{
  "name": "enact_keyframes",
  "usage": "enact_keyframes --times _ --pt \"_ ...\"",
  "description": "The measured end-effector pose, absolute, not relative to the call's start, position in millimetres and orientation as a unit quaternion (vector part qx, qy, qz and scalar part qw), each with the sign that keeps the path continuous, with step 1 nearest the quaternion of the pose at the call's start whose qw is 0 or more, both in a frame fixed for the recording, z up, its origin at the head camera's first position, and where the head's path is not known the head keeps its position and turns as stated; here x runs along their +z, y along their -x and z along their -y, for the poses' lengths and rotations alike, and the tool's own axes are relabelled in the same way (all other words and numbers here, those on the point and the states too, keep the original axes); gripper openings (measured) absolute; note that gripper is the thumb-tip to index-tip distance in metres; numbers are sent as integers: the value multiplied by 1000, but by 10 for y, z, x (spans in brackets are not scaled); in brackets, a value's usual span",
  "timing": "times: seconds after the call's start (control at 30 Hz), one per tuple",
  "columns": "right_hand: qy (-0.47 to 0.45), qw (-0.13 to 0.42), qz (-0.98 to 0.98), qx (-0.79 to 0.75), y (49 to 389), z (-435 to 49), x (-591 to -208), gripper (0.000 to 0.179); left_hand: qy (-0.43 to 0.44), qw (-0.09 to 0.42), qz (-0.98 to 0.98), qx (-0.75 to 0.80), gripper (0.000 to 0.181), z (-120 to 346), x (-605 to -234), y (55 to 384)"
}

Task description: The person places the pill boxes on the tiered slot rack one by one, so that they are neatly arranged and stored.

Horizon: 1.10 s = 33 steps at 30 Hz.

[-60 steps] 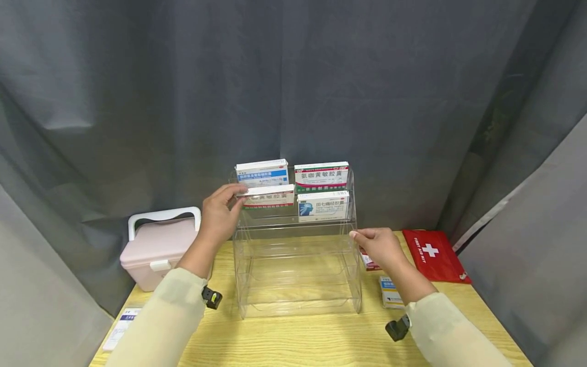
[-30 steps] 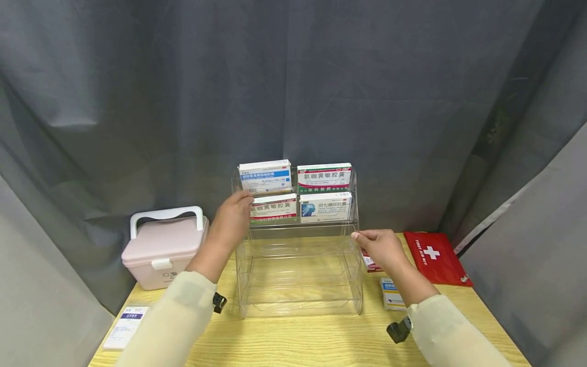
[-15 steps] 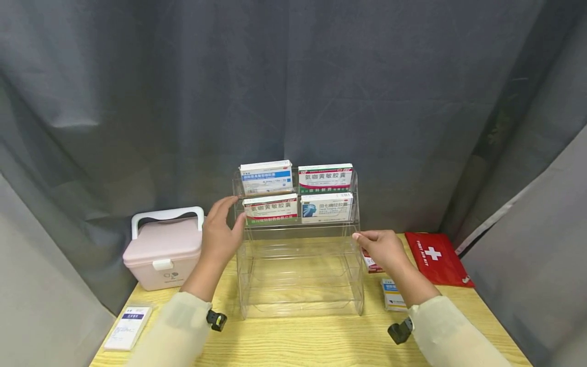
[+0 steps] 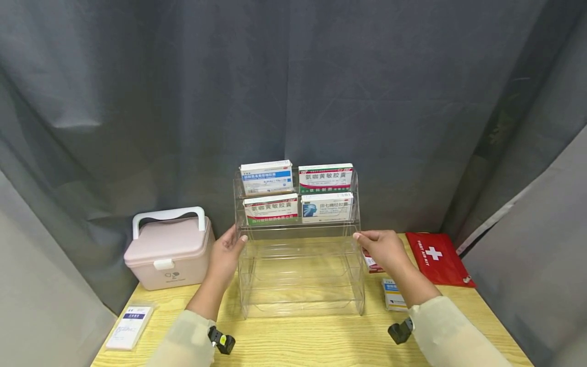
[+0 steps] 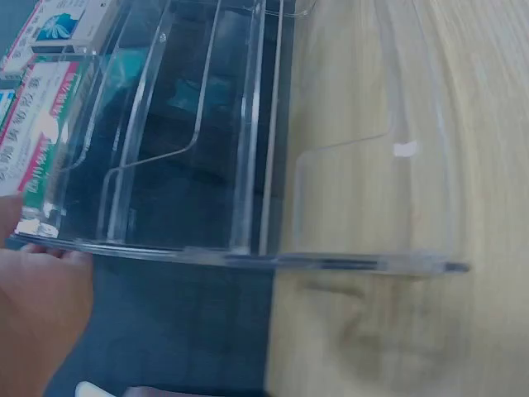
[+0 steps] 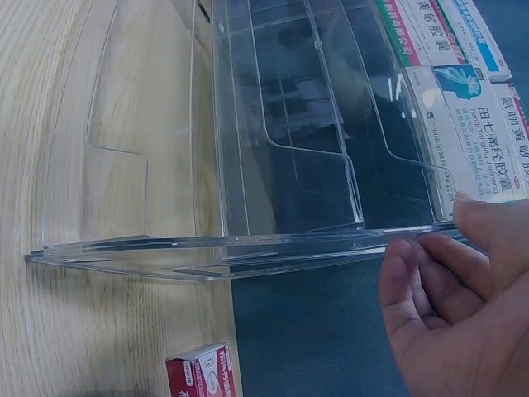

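A clear acrylic display rack [image 4: 300,308] with stepped tiers stands on the table. Its two upper tiers hold medicine boxes: a blue-and-white box [image 4: 267,178] and a red-green-white box [image 4: 325,178] on top, another red-green-white box [image 4: 271,209] and a white box with a blue head picture [image 4: 327,208] below. My left hand [image 4: 224,257] grips the rack's left side panel, thumb in front and fingers behind. On the opposite side, my right hand [image 4: 382,251] pinches the right side panel between thumb and fingers, as the right wrist view shows.
Left of the rack sits a pink case [image 4: 167,255] with a white handle. A white packet [image 4: 130,327] lies near the table's left edge. To the right are a red box [image 6: 202,372], a blue-white-yellow box [image 4: 393,295] and a red first aid pouch [image 4: 440,260]. Grey curtains [image 4: 293,92] hang behind.
My left hand let go of the lower left medicine box after lowering it into its tier, then moved down to the rack's left side panel. My right hand stayed on the right panel.
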State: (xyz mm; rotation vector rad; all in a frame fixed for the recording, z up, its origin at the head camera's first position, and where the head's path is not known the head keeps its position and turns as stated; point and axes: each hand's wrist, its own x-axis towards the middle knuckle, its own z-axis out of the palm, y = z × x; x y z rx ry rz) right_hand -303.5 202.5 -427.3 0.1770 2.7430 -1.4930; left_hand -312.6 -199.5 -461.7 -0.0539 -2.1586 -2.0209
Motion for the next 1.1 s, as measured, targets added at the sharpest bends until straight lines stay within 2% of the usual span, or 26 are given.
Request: enact_keyframes --times 0.2,0.43,0.67,0.83,0.93,1.1 --pt "-50 7 -881 -470 3044 -2054 -4328 52 9 77 679 -730 60 1977 -4718 3115" --pt "-15 19 -872 -489 2969 -2309 -4483 68 7 78 667 -741 59 1954 -4743 3112" --pt "-9 -24 -919 -394 2734 -2961 -4827 73 6 82 666 -741 58 1929 -4720 3114" --pt "-53 -47 -945 -319 2515 -3620 -5145 74 8 73 675 -734 58 1890 -4702 3107" --pt "-73 -29 -956 -282 2416 -3880 -5276 74 4 64 682 -728 60 1911 -4688 3084" --pt "-54 17 -962 -267 2355 -3994 -5380 89 -3 59 684 -727 60 1945 -4668 3056"
